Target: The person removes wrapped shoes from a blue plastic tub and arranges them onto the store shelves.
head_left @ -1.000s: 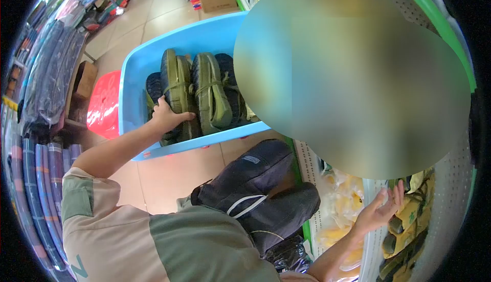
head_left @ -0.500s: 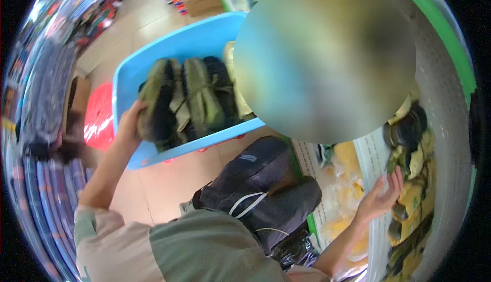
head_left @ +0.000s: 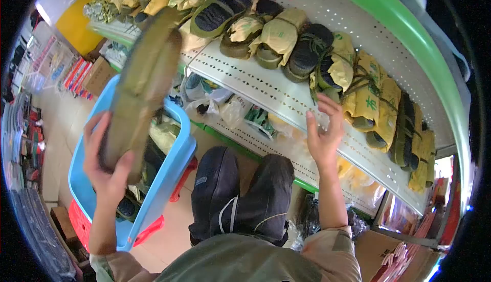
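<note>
Head view: the left hand (head_left: pixel 109 180), fingers curved around the lower end of 1 blurred olive shoe bundle (head_left: pixel 144 90), supports it over the blue tub (head_left: pixel 187 134), a grip that probably keeps its parts together. The right hand (head_left: pixel 326 141), fingers parted and holding nothing, is near the shelved shoes (head_left: pixel 309 49), whose side-by-side arrangement on the perforated shelf (head_left: pixel 230 69) presumably saves width.
</note>
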Tool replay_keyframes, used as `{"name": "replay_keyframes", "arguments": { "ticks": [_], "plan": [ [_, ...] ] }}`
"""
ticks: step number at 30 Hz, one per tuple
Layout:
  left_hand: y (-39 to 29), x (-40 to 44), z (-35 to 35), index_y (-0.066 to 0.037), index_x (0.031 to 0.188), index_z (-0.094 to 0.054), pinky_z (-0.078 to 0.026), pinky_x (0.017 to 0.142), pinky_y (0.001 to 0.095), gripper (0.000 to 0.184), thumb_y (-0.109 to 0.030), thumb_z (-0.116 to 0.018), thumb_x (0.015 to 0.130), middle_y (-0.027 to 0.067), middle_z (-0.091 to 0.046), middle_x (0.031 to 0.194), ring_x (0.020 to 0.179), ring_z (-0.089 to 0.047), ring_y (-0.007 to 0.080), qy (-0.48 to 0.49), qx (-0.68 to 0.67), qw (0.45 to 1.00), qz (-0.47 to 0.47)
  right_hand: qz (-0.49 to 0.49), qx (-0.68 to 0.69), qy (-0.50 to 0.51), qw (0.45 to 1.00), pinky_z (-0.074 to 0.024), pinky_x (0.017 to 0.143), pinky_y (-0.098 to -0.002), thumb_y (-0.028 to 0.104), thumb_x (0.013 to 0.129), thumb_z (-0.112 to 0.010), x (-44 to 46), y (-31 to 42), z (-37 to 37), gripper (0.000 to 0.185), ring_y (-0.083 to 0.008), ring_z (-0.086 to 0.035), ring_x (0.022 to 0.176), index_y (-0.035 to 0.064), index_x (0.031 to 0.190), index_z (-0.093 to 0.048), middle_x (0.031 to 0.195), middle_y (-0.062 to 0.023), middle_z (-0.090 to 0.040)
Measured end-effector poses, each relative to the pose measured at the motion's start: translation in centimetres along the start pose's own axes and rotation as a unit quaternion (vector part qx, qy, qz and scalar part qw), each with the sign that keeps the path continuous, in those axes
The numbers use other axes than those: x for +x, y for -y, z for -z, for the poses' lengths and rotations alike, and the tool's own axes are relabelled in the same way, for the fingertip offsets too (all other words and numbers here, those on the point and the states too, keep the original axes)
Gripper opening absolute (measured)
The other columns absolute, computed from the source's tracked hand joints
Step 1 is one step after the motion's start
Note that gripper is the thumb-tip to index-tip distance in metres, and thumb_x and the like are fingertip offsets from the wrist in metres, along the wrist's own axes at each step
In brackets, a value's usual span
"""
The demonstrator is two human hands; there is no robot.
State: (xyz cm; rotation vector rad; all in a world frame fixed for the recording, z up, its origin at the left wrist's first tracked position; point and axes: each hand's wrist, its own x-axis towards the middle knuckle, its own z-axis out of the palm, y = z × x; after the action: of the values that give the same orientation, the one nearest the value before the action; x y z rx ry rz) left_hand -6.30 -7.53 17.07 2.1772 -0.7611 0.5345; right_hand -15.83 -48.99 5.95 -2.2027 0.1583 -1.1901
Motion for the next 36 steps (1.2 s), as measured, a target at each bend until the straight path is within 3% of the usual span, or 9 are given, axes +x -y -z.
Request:
{"name": "replay_keyframes", "arguments": {
  "ticks": [3, 7, 12, 19, 21, 24, 27, 29, 36],
  "plan": [
    [-2.4, 4.1, -4.1, 0.0, 0.133, -0.058, -0.038, 0.109, 0.039, 0.062, -0.007, -0.072, 0.073, 0.0189, -0.05, 0.137, 0.128, -0.05, 0.0314, 0.043, -0.008, 0.997, -0.061, 0.002, -0.004, -0.015, 1.0, -0.0508, 0.09, -0.0393, 0.003, 0.082, -0.074, 0.0, 0.0, -0.1, 0.026, -0.0318, -0.063, 0.108, 0.0023, 0.104, -0.06, 0.115, -0.017, -0.066],
    [-2.9, 10.2, -10.3, -0.009, 0.131, -0.062, -0.045, 0.102, 0.039, 0.061, -0.005, -0.074, 0.072, 0.014, -0.052, 0.135, 0.119, -0.057, 0.0302, 0.016, -0.024, 0.988, -0.15, 0.019, -0.006, -0.029, 0.999, -0.0516, 0.088, -0.0389, 0.002, 0.081, -0.074, -0.1, 0.0, -0.2, 0.023, -0.0315, -0.065, 0.102, 0.002, 0.1, -0.061, 0.107, -0.0152, -0.067],
    [-3.3, 17.5, -17.5, -0.014, 0.121, -0.068, -0.054, 0.088, 0.0427, 0.051, -0.011, -0.075, 0.071, 0.0142, -0.054, 0.131, 0.11, -0.061, 0.0363, -0.013, -0.008, 0.988, -0.156, 0.033, -0.016, -0.03, 0.999, -0.0521, 0.086, -0.039, -0.001, 0.081, -0.073, -0.1, 0.1, -0.3, 0.018, -0.0311, -0.066, 0.097, 0.0017, 0.095, -0.062, 0.098, -0.014, -0.069],
    [-3.6, 22.5, -24.8, -0.016, 0.12, -0.067, -0.052, 0.092, 0.0454, 0.05, -0.017, -0.076, 0.071, 0.0131, -0.053, 0.132, 0.11, -0.059, 0.0383, 0.011, 0.077, 0.985, -0.156, 0.025, -0.01, -0.023, 0.999, -0.0526, 0.084, -0.0392, -0.002, 0.081, -0.073, -0.1, 0.1, -0.5, 0.017, -0.0308, -0.067, 0.093, 0.0018, 0.093, -0.063, 0.093, -0.0143, -0.069],
    [-3.9, 22.5, -25.9, -0.015, 0.116, -0.069, -0.049, 0.092, 0.0481, 0.044, -0.027, -0.076, 0.074, 0.0118, -0.054, 0.126, 0.111, -0.056, 0.0361, -0.022, 0.114, 0.979, -0.167, 0.03, -0.008, -0.025, 0.999, -0.0528, 0.083, -0.0391, -0.002, 0.081, -0.073, 0.0, 0.2, -0.6, 0.016, -0.0307, -0.067, 0.092, 0.0018, 0.093, -0.062, 0.092, -0.0146, -0.069],
    [-3.4, 22.9, -26.3, -0.012, 0.114, -0.069, -0.044, 0.089, 0.0492, 0.047, -0.044, -0.073, 0.08, 0.012, -0.057, 0.119, 0.112, -0.053, 0.0328, -0.058, 0.174, 0.962, -0.202, 0.034, -0.018, -0.024, 0.999, -0.0532, 0.081, -0.039, -0.002, 0.081, -0.073, 0.0, 0.3, -0.9, 0.017, -0.0309, -0.068, 0.091, 0.002, 0.093, -0.062, 0.092, -0.0146, -0.069],
    [-4.1, 22.7, -26.3, -0.008, 0.114, -0.068, -0.042, 0.09, 0.0495, 0.05, -0.047, -0.072, 0.082, 0.0127, -0.058, 0.116, 0.112, -0.053, 0.0334, -0.057, 0.2, 0.963, -0.172, 0.037, -0.032, -0.022, 0.999, -0.0533, 0.081, -0.0384, -0.002, 0.082, -0.072, -0.2, 0.1, -1.3, 0.015, -0.0299, -0.068, 0.09, 0.0017, 0.092, -0.062, 0.092, -0.0144, -0.069],
    [-3.4, 22.4, -26.6, -0.006, 0.116, -0.066, -0.04, 0.093, 0.0495, 0.054, -0.05, -0.069, 0.085, 0.0139, -0.057, 0.119, 0.113, -0.052, 0.034, -0.125, 0.131, 0.954, -0.238, 0.022, -0.044, -0.015, 0.999, -0.0531, 0.081, -0.0382, -0.002, 0.082, -0.071, -0.4, 0.3, -1.1, 0.014, -0.029, -0.068, 0.09, 0.0012, 0.092, -0.063, 0.093, -0.0141, -0.069],
    [3.2, 16.5, -15.6, -0.005, 0.118, -0.063, -0.04, 0.097, 0.0489, 0.046, -0.04, -0.069, 0.088, 0.0181, -0.054, 0.122, 0.117, -0.05, 0.037, -0.099, 0.084, 0.952, -0.278, 0.001, -0.053, -0.005, 0.999, -0.0535, 0.075, -0.0337, -0.003, 0.088, -0.067, -0.9, 0.3, -1.7, 0.009, -0.0254, -0.066, 0.085, -0.0011, 0.096, -0.065, 0.096, -0.0154, -0.07]
  ]
}}
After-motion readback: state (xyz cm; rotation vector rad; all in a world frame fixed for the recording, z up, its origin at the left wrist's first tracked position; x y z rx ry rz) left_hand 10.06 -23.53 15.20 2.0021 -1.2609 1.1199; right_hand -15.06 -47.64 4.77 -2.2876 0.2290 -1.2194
